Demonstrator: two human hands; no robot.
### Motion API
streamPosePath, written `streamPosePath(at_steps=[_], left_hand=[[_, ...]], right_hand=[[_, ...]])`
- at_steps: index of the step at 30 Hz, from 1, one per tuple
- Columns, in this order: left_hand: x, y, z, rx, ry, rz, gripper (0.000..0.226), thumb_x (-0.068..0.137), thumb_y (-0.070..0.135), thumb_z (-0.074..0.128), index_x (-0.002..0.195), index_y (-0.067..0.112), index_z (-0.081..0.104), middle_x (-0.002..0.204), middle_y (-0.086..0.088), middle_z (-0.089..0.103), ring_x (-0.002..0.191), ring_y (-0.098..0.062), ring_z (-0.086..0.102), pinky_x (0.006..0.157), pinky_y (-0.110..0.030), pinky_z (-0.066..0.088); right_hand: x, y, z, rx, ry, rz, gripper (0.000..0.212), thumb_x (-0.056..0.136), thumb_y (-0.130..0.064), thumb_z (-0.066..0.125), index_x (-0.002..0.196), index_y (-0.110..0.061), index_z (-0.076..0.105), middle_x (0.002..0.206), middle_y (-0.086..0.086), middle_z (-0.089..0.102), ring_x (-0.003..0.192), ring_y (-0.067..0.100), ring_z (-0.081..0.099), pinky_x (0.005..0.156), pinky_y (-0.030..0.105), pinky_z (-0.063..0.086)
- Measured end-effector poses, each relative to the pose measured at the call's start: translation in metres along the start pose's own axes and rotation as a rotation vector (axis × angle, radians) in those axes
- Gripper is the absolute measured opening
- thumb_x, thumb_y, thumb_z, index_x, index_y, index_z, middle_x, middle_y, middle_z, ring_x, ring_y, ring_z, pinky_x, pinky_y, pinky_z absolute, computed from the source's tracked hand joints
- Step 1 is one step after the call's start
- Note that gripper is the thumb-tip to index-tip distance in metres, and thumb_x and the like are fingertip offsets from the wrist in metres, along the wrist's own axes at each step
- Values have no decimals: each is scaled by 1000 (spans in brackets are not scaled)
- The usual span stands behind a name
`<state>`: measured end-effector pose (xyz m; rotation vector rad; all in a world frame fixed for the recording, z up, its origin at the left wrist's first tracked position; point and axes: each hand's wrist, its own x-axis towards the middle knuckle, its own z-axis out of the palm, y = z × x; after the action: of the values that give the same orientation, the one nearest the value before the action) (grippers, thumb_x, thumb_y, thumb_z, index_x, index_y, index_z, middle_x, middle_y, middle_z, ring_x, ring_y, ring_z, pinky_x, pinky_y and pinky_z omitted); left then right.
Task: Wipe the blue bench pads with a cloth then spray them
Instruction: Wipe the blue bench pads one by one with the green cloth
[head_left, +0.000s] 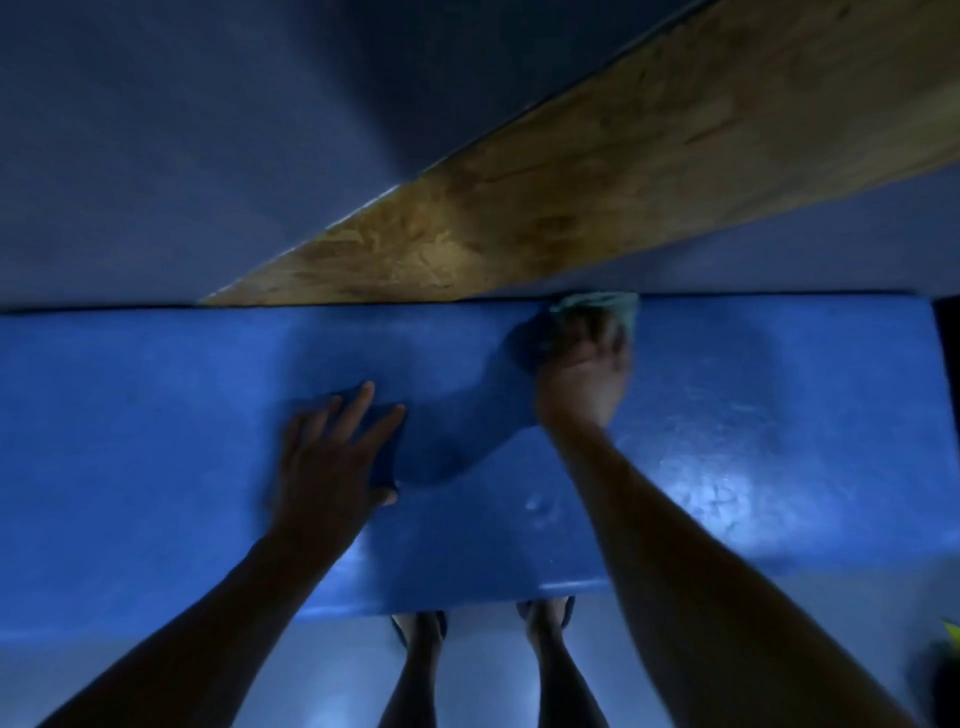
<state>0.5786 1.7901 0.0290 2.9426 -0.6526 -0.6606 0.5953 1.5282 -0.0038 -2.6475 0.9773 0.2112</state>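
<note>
Our left hand lies flat, fingers spread, on the blue bench pad. Farther right, our right hand presses the bunched cloth against the pad's far edge, below a wooden board.

The bench pad is bright blue with pale shiny patches. The cloth is a dull teal green. The plank is mottled yellow-brown wood. The wall is dark greyish blue.
</note>
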Motion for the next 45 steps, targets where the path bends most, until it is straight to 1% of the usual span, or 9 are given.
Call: streamPosePath(at_steps=[5, 9, 14, 19, 24, 29, 34, 38, 45], left_hand=[[-1, -4, 6, 18, -39, -8, 108, 44, 52, 92, 141, 33, 48, 152, -4, 43, 130, -34, 47, 103, -53, 38], [2, -11, 9, 39, -51, -8, 109, 45, 53, 91, 142, 35, 45, 154, -3, 41, 130, -36, 47, 103, -53, 37], [2, -11, 13, 18, -51, 3, 107, 46, 51, 91, 141, 35, 46, 155, -3, 38, 132, -36, 45, 103, -55, 34], [-3, -14, 17, -37, 18, 41, 105, 48, 47, 91, 143, 33, 46, 156, -3, 36, 130, -36, 44, 105, -56, 37], [-2, -16, 16, -55, 6, 48, 105, 48, 49, 91, 141, 33, 45, 157, -4, 34, 132, -37, 42, 105, -57, 36], [-3, -19, 14, -53, 30, 54, 103, 50, 48, 91, 142, 31, 46, 157, -6, 36, 131, -38, 43, 104, -58, 35], [-5, -15, 13, -63, 27, 47, 100, 56, 46, 89, 144, 30, 44, 158, -7, 33, 134, -39, 39, 107, -59, 32], [-4, -13, 10, -22, -23, 28, 96, 66, 50, 83, 148, 35, 35, 161, -3, 25, 139, -35, 32, 112, -55, 27], [-2, -13, 10, -3, -49, 12, 97, 64, 54, 82, 147, 36, 35, 163, -1, 22, 140, -35, 32, 111, -54, 30]], right_hand=[[-53, -89, 30, -46, -118, -661, 46, 85, -25, 47, 128, -15, 61, 129, 10, 57, 125, 40, 47, 109, 50, 37], [-15, -37, 12, -103, -161, -962, 49, 87, -26, 43, 133, -22, 60, 142, 4, 53, 131, 34, 48, 107, 45, 43], [29, 87, -42, -67, 12, -336, 49, 90, -31, 41, 136, -30, 57, 151, 3, 43, 134, 31, 44, 100, 45, 49], [-12, 28, -10, 90, 112, 95, 67, 74, -29, 37, 133, -12, 61, 147, 21, 46, 134, 44, 43, 111, 49, 38], [-79, -60, 34, -1, -69, -447, 53, 87, -31, 37, 136, -22, 57, 148, 10, 46, 139, 43, 35, 114, 54, 32], [-50, 2, 14, -228, -182, -1081, 60, 81, -15, 59, 139, -24, 55, 153, 7, 42, 139, 37, 41, 112, 49, 39], [-20, 90, -27, -3, 11, -353, 46, 92, -20, 50, 136, -26, 59, 154, 5, 41, 134, 33, 46, 99, 49, 50], [-50, 34, 1, 111, 134, 103, 71, 72, -26, 32, 139, -23, 56, 154, 11, 39, 142, 39, 34, 111, 49, 37], [-115, -12, 31, -105, -149, -879, 55, 86, -22, 42, 140, -22, 54, 152, 8, 43, 139, 38, 39, 114, 51, 34]])
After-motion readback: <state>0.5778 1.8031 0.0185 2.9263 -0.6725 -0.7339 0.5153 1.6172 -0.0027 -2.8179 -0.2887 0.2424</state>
